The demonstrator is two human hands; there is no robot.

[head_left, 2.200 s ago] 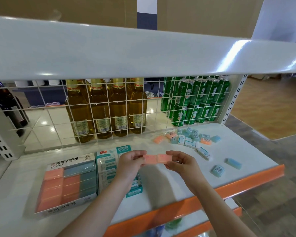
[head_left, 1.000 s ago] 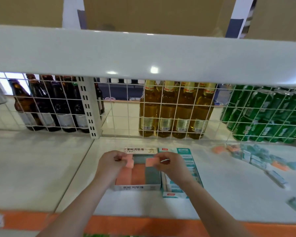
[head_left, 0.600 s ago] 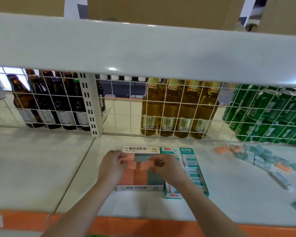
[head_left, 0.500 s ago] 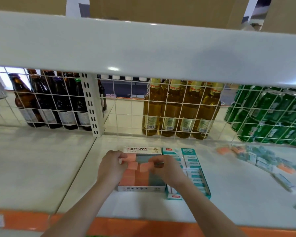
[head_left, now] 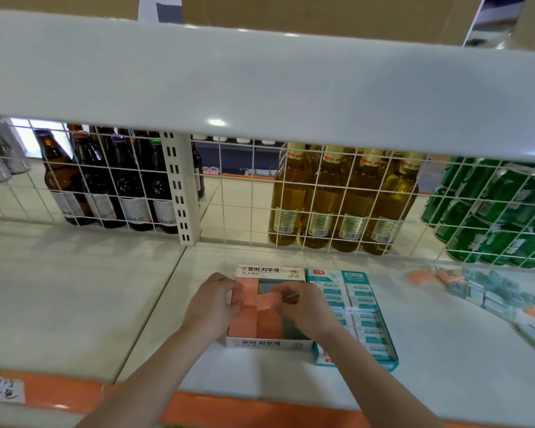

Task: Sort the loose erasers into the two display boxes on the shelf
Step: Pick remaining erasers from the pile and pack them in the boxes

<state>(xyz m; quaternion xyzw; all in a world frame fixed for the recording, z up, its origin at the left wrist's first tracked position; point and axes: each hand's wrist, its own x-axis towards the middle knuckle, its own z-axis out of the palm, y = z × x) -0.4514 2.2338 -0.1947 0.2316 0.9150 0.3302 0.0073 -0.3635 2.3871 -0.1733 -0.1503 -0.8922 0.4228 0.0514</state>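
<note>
- A salmon eraser (head_left: 264,301) hung just over the white display box (head_left: 269,343), pinched at its right end by the right hand (head_left: 306,307).
- Its long axis ran left-right between both hands.
- The left hand (head_left: 212,304) curled round another salmon piece (head_left: 244,287), nearer the box's left column.
- Loose erasers (head_left: 488,293) lay well right of the right hand.
</note>
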